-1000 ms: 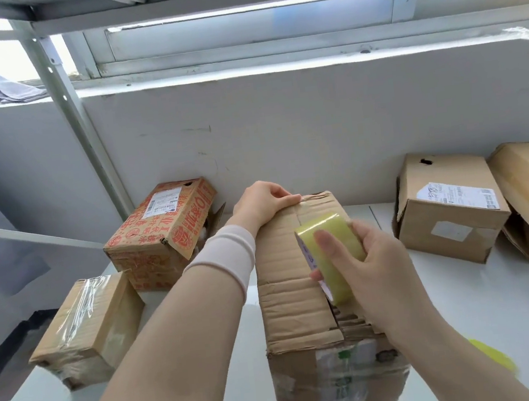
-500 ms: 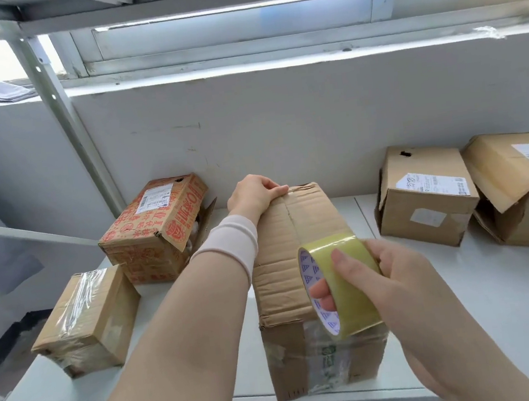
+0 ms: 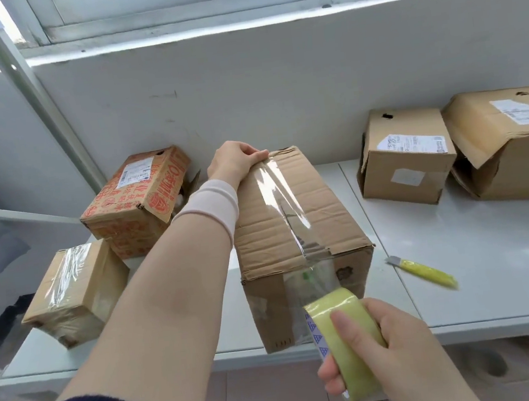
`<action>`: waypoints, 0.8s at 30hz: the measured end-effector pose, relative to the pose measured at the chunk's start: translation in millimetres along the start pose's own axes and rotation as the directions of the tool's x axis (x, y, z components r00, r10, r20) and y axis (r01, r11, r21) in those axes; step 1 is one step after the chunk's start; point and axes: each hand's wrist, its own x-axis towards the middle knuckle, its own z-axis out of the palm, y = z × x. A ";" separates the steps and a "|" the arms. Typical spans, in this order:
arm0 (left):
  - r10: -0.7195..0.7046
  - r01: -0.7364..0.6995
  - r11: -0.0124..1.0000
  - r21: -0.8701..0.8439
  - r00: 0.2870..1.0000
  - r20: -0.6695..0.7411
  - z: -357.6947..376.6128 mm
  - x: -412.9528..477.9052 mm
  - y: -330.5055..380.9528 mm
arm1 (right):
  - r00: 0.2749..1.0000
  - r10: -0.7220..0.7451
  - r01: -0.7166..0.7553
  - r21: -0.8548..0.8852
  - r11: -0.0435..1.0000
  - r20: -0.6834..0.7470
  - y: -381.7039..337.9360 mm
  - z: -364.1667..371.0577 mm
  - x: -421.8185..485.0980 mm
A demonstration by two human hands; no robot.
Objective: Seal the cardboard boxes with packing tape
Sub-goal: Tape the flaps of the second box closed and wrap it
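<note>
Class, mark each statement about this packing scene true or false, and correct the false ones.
1. The right hand grips the tape roll. True.
2. The left hand holds the yellow knife. False: the left hand holds the middle box's far edge; the yellow knife lies on the table.
3. A clear tape strip runs along the middle box's top. True.
4. The red-printed box stands right of the middle box. False: it stands to its left.

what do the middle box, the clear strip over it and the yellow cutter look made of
Middle box: brown corrugated cardboard, matte; ribbed creases show on top. Strip: probably thin plastic film, glossy; it glares and the cardboard shows through. Cutter: yellow handle looks plastic, grey tip looks metal, but it is blurred.
</note>
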 end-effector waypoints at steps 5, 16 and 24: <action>0.165 -0.167 0.985 -0.049 0.985 -0.052 -5.2 -6.0 -1.9 | 0.999 -0.023 0.021 -0.040 0.999 -0.028 14.5 4.0 12.6; 0.533 -0.514 0.742 -0.431 0.842 -0.085 16.7 -213.3 -86.3 | 0.991 -0.132 0.132 0.006 0.991 0.005 28.4 12.2 18.2; 0.470 -0.559 0.706 -0.436 0.829 -0.302 21.0 -211.3 -62.2 | 0.942 -0.294 0.321 -0.186 0.929 0.161 24.0 -5.3 16.5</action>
